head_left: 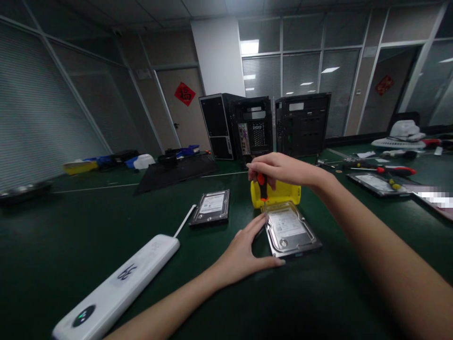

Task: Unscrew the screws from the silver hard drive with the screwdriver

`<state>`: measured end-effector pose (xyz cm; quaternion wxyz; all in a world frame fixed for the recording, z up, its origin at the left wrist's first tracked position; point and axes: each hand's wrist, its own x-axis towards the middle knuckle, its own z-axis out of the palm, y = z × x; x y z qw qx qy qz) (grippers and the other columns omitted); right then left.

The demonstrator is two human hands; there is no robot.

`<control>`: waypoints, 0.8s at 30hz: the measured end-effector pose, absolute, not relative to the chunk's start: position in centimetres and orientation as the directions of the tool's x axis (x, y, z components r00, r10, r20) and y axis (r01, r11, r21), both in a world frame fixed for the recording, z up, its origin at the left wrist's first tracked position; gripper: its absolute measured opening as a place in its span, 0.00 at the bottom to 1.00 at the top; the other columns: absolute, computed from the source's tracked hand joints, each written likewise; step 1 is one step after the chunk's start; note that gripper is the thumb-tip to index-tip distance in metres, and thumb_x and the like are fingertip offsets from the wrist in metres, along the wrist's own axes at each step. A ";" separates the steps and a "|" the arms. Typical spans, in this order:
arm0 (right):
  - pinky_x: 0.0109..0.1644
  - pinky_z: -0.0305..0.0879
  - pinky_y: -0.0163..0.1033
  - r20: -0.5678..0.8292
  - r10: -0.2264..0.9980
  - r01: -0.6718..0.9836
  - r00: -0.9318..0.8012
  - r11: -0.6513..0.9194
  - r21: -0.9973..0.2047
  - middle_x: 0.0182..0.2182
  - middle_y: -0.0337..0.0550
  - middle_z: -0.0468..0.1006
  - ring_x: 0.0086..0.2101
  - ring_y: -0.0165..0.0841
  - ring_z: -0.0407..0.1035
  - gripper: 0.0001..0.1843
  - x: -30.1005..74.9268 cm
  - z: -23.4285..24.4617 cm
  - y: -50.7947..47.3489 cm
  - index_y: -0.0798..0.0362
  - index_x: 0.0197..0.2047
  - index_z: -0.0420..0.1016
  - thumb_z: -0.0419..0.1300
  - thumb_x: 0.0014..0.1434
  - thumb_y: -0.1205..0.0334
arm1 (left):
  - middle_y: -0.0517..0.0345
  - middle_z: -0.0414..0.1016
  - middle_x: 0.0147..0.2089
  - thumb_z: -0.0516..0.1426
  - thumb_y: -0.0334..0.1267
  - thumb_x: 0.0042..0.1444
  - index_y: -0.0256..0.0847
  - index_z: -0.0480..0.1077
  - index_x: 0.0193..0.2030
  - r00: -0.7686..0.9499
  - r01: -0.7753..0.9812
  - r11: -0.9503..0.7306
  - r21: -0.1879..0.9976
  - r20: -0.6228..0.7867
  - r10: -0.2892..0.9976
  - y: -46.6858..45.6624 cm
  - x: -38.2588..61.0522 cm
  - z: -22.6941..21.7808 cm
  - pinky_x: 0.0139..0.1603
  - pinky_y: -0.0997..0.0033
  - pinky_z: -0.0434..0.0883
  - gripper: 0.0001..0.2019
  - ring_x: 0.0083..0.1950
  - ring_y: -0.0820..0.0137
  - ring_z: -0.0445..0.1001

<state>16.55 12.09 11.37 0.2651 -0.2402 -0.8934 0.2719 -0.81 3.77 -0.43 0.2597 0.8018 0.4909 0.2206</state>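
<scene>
A silver hard drive [290, 230] lies flat on the green table [71, 226] in front of me. My left hand [244, 252] rests against its near left edge, fingers spread and pressed to the side of the casing. My right hand [279, 170] is closed round the red-and-black handle of a screwdriver [262, 186], held upright with its tip at the drive's far left corner. A yellow tray [276, 194] sits just behind the drive.
A second hard drive [211, 207] lies to the left. A long white device [116, 288] with a thin antenna lies near the front left. Two black computer cases [247, 125] stand at the back. More tools and another drive [377, 183] lie at the right.
</scene>
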 end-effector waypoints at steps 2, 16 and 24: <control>0.26 0.66 0.30 0.337 0.561 0.261 -0.756 0.731 -0.631 0.30 0.46 0.75 0.22 0.24 0.67 0.22 16.5 11.4 12.0 0.60 0.34 0.71 0.46 0.62 0.50 | 0.52 0.45 0.69 0.62 0.57 0.41 0.47 0.49 0.66 0.417 0.674 -0.381 0.633 0.100 0.903 3.7 -0.8 -0.4 0.66 0.46 0.45 0.46 0.68 0.54 0.46; 0.24 0.65 0.30 0.354 0.534 0.258 -0.767 0.763 -0.592 0.28 0.40 0.70 0.22 0.25 0.67 0.17 16.6 11.4 11.7 0.57 0.36 0.67 0.46 0.62 0.52 | 0.54 0.44 0.69 0.61 0.59 0.42 0.46 0.49 0.66 0.436 0.682 -0.402 0.610 0.102 0.894 3.8 -1.0 -0.6 0.67 0.50 0.47 0.46 0.68 0.56 0.45; 0.27 0.66 0.32 0.307 0.552 0.287 -0.775 0.741 -0.607 0.29 0.43 0.72 0.22 0.26 0.68 0.19 16.7 11.5 11.8 0.58 0.36 0.68 0.43 0.63 0.54 | 0.55 0.44 0.69 0.61 0.59 0.42 0.46 0.48 0.66 0.436 0.685 -0.397 0.611 0.092 0.895 3.7 -0.9 -0.3 0.67 0.50 0.47 0.46 0.68 0.57 0.45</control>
